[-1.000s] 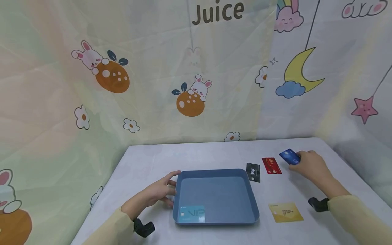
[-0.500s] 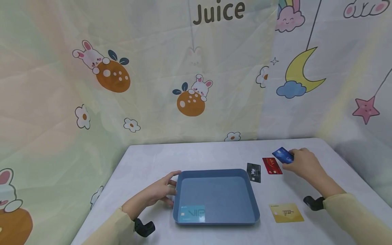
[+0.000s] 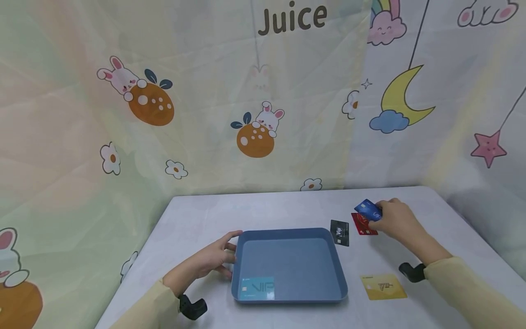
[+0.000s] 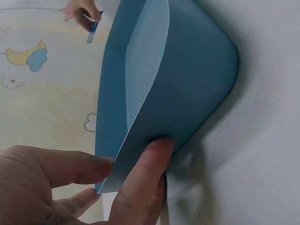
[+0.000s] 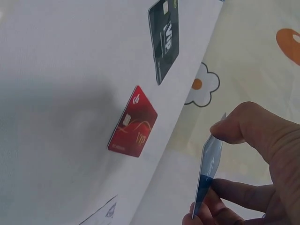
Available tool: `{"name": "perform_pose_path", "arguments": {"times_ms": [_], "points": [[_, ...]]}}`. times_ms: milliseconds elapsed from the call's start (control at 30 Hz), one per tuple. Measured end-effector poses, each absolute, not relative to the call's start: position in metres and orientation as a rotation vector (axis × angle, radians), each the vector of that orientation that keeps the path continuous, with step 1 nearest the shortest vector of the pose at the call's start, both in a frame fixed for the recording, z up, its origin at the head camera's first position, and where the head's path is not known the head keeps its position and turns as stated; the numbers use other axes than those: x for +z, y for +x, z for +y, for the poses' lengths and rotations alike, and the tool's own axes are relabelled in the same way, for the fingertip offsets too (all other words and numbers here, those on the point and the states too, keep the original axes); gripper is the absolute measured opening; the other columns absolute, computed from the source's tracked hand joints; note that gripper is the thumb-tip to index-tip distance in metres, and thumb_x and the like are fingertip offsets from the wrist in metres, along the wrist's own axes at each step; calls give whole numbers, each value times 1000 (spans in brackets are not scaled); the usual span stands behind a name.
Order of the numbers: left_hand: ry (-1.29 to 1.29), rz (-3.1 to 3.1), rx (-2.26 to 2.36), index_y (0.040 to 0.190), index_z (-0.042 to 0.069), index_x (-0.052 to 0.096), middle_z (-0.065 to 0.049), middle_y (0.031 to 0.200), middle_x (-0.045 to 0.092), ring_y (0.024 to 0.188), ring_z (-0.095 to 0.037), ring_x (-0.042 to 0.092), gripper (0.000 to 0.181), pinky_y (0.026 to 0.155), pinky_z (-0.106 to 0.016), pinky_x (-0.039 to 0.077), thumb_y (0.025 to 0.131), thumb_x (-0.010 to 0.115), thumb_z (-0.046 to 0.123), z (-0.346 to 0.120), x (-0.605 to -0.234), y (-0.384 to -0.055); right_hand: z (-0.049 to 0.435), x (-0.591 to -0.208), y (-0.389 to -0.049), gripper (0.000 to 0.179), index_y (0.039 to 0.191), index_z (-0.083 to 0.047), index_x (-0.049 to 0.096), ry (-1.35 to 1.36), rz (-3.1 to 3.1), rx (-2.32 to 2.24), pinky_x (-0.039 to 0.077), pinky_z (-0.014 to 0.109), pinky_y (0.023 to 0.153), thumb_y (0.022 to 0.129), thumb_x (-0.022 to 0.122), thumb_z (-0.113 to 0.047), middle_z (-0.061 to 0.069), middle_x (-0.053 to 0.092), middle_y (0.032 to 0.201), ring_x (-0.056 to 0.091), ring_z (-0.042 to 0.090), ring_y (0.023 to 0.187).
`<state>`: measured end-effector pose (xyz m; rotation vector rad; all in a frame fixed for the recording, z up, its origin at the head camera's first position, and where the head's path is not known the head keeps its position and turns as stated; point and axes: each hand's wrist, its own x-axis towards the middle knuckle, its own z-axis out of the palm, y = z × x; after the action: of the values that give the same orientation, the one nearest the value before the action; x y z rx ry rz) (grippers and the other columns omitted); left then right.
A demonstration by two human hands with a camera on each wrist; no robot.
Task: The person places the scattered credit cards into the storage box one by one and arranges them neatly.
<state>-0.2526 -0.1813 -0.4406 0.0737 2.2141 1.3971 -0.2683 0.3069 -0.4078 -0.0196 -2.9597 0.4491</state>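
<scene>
In the head view my left hand (image 3: pixel 209 260) rests against the left side of a blue-grey tray (image 3: pixel 289 234). Its fingertips touch the rim and outer wall, as the left wrist view also shows. A teal VIP card (image 3: pixel 257 289) lies in the tray's front left corner. My right hand (image 3: pixel 394 219) pinches a dark blue card (image 3: pixel 368 209) between thumb and fingers. That card hangs tilted above a red VIP card (image 3: pixel 360 223) and hides part of it. In the right wrist view the blue card (image 5: pixel 211 157) shows nearly edge-on, apart from the red card (image 5: pixel 133 124).
A black VIP card (image 3: pixel 339 232) lies at the tray's back right corner. Nearer the front, a gold card (image 3: pixel 384 287) lies flat on the white table (image 3: pixel 222 210). Behind the table hangs a printed cloth backdrop (image 3: pixel 205 91).
The right hand has carried the blue card leftward, from the right of the red card to above it. The left hand and the tray have stayed in place.
</scene>
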Motion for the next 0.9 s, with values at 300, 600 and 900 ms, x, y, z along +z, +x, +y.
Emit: {"name": "perform_pose_path", "arguments": {"times_ms": [300,600,900], "points": [[63,2230,1397,162,20,30,-24,140,50,100,-27,67,87,61,-38,62,85,64,-4,-181,-439,-251,292,-407,-273,72,126,20,57,28,-2980,424,56,63,86,77,84,-26,43,55,119,58,50,100],[52,2228,1392,162,21,31,-24,141,49,100,-27,66,86,62,-38,62,85,63,-3,-179,-439,-251,273,-403,-274,69,125,18,60,100,-2954,429,58,59,83,76,83,-25,41,58,115,61,46,95],[71,2219,1392,162,20,29,-26,142,47,102,-28,66,87,64,-38,63,86,62,-3,-182,-441,-253,259,-399,-272,70,127,16,60,104,-2975,434,59,58,83,76,85,-26,40,57,120,62,45,97]]}}
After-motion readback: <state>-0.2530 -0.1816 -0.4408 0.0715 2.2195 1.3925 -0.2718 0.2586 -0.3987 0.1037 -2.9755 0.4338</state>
